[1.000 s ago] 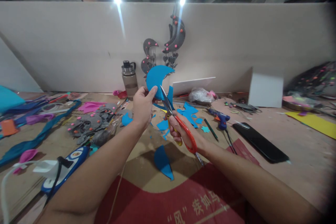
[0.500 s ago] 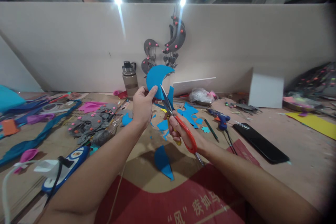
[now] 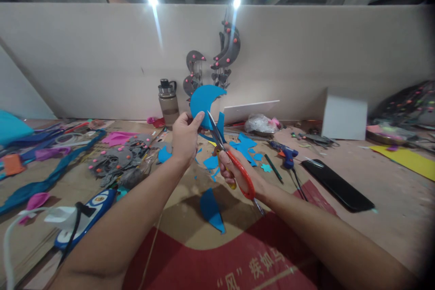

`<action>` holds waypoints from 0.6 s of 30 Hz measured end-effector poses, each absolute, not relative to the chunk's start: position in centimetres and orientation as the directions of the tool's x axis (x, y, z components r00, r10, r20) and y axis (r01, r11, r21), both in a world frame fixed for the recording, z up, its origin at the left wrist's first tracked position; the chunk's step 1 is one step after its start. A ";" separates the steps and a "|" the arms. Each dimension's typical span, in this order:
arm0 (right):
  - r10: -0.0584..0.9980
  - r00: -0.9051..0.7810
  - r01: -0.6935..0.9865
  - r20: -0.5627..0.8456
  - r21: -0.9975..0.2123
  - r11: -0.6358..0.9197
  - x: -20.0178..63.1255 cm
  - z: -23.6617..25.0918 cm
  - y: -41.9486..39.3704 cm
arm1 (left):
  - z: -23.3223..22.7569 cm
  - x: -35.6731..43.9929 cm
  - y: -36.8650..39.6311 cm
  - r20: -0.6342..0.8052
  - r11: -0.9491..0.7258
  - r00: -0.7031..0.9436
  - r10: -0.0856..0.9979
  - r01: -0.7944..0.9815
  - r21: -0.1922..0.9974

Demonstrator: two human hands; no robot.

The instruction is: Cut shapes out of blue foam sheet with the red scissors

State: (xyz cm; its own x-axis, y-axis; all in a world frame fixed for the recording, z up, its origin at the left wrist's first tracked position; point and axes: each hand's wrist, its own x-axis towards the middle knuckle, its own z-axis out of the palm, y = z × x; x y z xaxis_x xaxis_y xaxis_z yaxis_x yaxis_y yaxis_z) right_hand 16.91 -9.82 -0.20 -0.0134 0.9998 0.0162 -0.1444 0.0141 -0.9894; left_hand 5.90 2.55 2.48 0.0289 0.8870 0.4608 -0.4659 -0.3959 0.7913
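Note:
My left hand point(image 3: 185, 138) pinches a blue felt-like crescent point(image 3: 200, 102) between thumb and fingers, held up above the table. Red-handled scissors point(image 3: 242, 173) are in my right hand point(image 3: 229, 163), fingers wrapped round the handles. Their blades point up and left, against the crescent's lower inner edge, where a narrow blue strip hangs behind them. Below my hands a blue offcut point(image 3: 211, 212) lies on the cardboard point(image 3: 183, 235). More blue scraps point(image 3: 245, 148) are scattered just beyond the scissors.
A glue gun point(image 3: 287, 154), a dark pencil point(image 3: 273, 168) and a black phone point(image 3: 336, 185) lie to the right. Grey felt pieces point(image 3: 118, 158) and a blue-and-white power strip point(image 3: 86, 217) are at left. A bottle point(image 3: 168, 102) stands near the wall, where grey crescent ornaments point(image 3: 231, 50) hang.
Both hands stay almost in place. The crescent has tilted very slightly, and the scissors' blades look a little nearer each other.

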 end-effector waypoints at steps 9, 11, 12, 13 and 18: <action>0.999 -0.008 -0.156 0.032 -0.987 0.031 17.0 -0.8 -9.6 | 2.6 5.9 2.3 0.447 -0.380 0.035 0.894 -0.472 0.796; 0.999 -0.014 -0.160 0.049 -0.986 0.046 17.1 -1.1 -9.5 | 2.7 5.9 2.3 0.441 -0.371 0.036 0.897 -0.482 0.794; 0.998 -0.014 -0.161 0.053 -0.986 0.050 17.1 -1.3 -9.5 | 2.7 5.9 2.3 0.438 -0.368 0.036 0.898 -0.485 0.793; 0.998 -0.015 -0.160 0.057 -0.986 0.053 17.2 -1.4 -9.5 | 2.8 6.0 2.3 0.436 -0.365 0.036 0.899 -0.488 0.793; 0.998 -0.011 -0.143 0.054 -0.988 0.052 17.2 -1.2 -9.6 | 2.9 6.0 2.1 0.428 -0.356 0.035 0.903 -0.497 0.791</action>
State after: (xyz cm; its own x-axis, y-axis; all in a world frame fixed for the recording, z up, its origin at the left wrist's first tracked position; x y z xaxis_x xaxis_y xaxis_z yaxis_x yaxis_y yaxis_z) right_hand 17.16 -9.64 -1.22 -0.0107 0.9985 0.0540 -0.1430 0.0519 -0.9884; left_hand 6.02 2.13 2.91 0.0350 0.9029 0.4284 -0.4967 -0.3562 0.7914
